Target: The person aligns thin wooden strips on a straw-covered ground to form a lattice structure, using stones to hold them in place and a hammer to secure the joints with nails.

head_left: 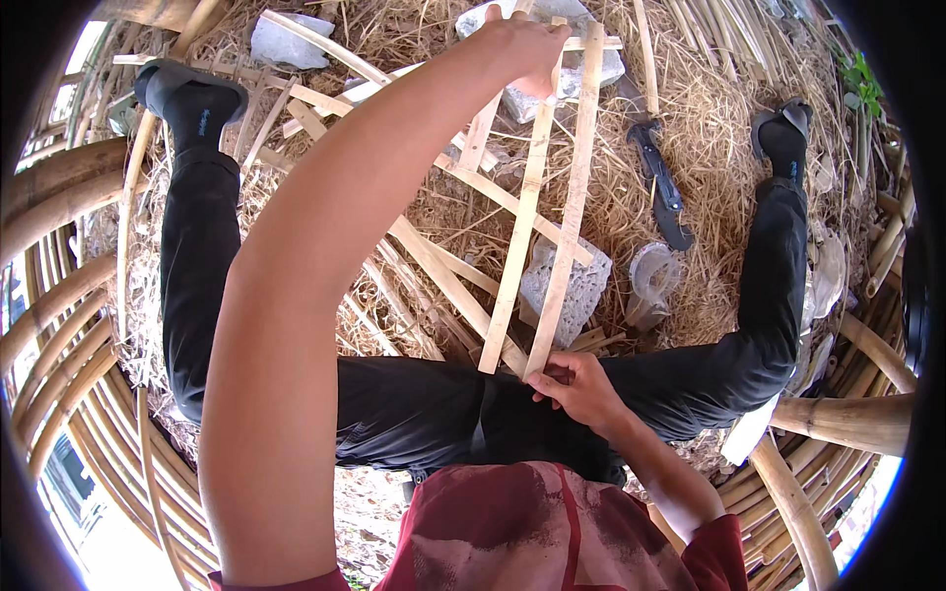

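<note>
Two pale bamboo strips lie lengthwise in front of me, side by side. My right hand (581, 392) pinches the near end of the right-hand strip (577, 187) between thumb and fingers, close above my lap. Stretched far forward, my left hand (527, 51) is closed at the far end of the left-hand strip (524, 212); its fingertips are partly hidden. Under both strips runs a slanting crosspiece (507, 202), and another strip (448, 281) slants beneath toward their near ends. A pale rough block (581, 286) sits under the right-hand strip.
A black folding tool (658, 182) and a clear plastic cup (653, 276) lie on straw to the right. Another pale block (291, 41) is at the far left. My black-trousered legs (202, 266) spread around the work. Curved bamboo poles (847, 424) border both sides.
</note>
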`<control>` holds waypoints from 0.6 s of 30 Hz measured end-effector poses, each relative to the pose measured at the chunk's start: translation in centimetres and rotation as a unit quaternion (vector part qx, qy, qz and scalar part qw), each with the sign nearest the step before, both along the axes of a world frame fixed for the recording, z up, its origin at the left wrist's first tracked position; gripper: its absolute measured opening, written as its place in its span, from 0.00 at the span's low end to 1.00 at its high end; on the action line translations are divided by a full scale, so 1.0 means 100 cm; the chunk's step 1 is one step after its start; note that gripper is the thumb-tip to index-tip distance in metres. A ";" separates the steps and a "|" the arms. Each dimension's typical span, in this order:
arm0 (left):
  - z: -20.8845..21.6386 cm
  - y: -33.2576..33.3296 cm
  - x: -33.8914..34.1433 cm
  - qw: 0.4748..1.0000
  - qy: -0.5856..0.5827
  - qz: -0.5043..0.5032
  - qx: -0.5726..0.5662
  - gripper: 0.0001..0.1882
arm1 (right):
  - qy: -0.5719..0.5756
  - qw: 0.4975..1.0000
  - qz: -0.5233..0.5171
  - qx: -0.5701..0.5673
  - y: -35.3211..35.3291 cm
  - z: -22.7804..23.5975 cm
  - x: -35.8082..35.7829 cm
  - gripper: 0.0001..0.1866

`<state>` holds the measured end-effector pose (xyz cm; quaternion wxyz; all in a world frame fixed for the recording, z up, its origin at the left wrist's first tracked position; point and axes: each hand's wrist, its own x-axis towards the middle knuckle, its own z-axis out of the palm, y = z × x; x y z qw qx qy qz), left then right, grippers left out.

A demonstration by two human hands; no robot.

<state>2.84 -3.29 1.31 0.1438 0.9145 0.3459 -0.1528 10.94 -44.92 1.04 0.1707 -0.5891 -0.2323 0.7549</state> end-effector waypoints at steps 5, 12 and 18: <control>-0.012 0.004 -0.001 1.000 -0.002 0.002 0.013 0.63 | 0.021 0.999 0.016 -0.034 0.007 0.000 0.006 0.15; 0.001 -0.006 0.006 0.998 0.057 0.018 0.036 0.56 | -0.128 0.984 0.072 0.102 0.012 0.011 -0.012 0.28; 0.002 -0.008 0.005 0.997 0.064 0.030 0.033 0.57 | -0.301 0.937 0.096 0.151 0.016 0.018 -0.038 0.34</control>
